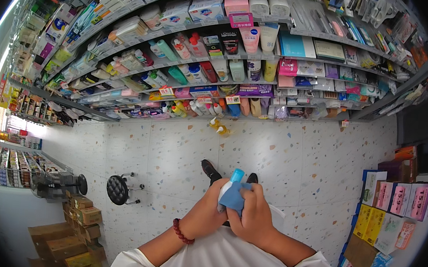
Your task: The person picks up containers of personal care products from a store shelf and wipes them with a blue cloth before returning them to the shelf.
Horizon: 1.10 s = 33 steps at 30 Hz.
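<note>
My left hand [206, 210] grips a white bottle with a blue cap [237, 175], held upright-tilted in front of my body. A blue cloth [232, 198] lies against the bottle's side, pinched in the fingers of my right hand [254, 214]. The two hands are close together, and much of the bottle is hidden behind the cloth and fingers. Ahead on the floor stand yellow pump bottles [220, 127], near the foot of the shelving. Rows of bottles and tubes, among them a pink tube [249, 39], line the shelves before me.
A store shelf unit [266, 57] spans the far side. On the left are a round black stool [117, 190], a fan [81, 184] and cardboard boxes [64, 247]. Stacked product boxes [369, 223] rise at the right. My shoes [210, 170] rest on speckled floor tiles [173, 156].
</note>
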### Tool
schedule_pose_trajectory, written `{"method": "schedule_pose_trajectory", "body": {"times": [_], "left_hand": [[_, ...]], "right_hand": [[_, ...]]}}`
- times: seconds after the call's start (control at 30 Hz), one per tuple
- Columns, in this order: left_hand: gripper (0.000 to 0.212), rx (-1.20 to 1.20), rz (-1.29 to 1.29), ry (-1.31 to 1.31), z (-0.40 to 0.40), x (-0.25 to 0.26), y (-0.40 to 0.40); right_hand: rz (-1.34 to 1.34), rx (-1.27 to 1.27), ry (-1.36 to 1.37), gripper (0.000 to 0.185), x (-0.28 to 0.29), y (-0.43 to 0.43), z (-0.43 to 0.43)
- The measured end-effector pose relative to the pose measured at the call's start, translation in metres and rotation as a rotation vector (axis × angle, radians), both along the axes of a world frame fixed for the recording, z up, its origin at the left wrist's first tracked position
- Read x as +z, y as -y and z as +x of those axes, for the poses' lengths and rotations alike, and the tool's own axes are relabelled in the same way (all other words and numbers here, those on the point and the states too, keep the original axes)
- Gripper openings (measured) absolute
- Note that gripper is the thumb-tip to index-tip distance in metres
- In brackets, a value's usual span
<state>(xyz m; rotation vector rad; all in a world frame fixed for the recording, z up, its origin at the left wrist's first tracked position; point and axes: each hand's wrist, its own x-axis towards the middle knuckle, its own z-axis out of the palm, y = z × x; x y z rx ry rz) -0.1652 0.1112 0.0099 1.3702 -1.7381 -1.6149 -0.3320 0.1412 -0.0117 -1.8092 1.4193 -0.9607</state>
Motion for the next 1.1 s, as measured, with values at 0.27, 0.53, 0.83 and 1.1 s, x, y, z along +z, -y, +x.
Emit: {"method": "schedule_pose_trajectory", "body": {"times": [0.27,0.53,0.83,1.1], "left_hand": [[0.071,-0.033,0.058,0.009,0.020,0.005,-0.005],[0.064,-0.012,-0.080,-0.013,0.068,0.009,0.006],[0.062,-0.159,-0.204,-0.072,0.167,0.019,0.058],[0.065,-0.175,-0.148,-0.077,0.254,0.017,0.072]], "right_hand": [[-0.007,-0.072,0.020,0.049,0.002,-0.001,0.017],[-0.044,-0.077,0.104,0.053,0.010,0.028,0.054],[-0.233,-0.265,0.031,0.061,-0.015,0.033,0.173],[-0.058,-0.182,0.058,0.057,0.003,0.042,0.247]]}}
